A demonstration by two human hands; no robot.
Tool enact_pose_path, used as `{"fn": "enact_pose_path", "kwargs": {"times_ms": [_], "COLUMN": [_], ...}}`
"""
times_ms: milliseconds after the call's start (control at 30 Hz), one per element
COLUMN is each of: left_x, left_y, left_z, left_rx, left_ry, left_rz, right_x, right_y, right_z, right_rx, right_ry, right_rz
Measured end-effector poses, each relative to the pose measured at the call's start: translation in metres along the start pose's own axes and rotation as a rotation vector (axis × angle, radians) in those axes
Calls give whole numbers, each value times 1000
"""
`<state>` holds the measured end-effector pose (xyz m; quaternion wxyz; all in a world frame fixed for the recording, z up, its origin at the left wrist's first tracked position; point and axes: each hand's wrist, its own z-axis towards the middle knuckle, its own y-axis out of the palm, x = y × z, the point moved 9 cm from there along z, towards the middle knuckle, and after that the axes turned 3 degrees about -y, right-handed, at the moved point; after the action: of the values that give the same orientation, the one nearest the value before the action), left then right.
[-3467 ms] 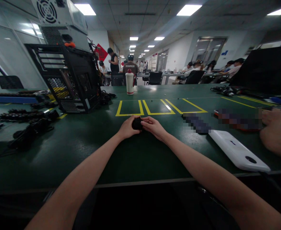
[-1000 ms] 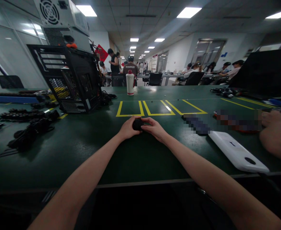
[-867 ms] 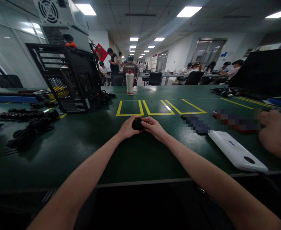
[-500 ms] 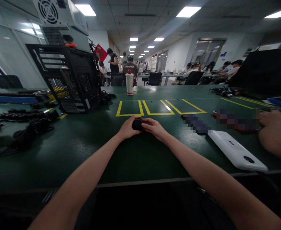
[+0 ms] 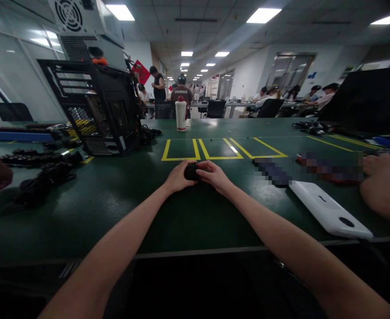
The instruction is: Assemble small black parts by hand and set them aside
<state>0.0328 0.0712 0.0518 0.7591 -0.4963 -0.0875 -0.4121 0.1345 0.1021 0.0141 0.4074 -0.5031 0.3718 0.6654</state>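
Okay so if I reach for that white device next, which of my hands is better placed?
Probably your right hand: it's nearer the white device and appears to touch just the right side of the round black object. Your left hand curls around that object's left, so could likely hold it alone.

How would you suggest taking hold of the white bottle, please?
Probably around the middle of the white bottle, below its red lid, from the near side: it stands upright, tall and slim, with its front unobstructed.
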Motion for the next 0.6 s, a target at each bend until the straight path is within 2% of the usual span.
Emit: {"fn": "enact_pose_path", "kwargs": {"times_ms": [133, 333, 600], "left_x": [-1, -3, -3], "left_y": [0, 0, 1], "left_z": [0, 0, 0], "left_rx": [0, 9, 6], "left_ry": [-9, -16, -14], "left_rz": [-12, -24, -22], "right_x": [5, -8, -3], "right_y": [0, 3, 0], "right_z": [1, -3, -1], "right_rx": [-29, -67, -13], "right_ry": [25, -106, -54], "right_rz": [14, -20, -17]}}
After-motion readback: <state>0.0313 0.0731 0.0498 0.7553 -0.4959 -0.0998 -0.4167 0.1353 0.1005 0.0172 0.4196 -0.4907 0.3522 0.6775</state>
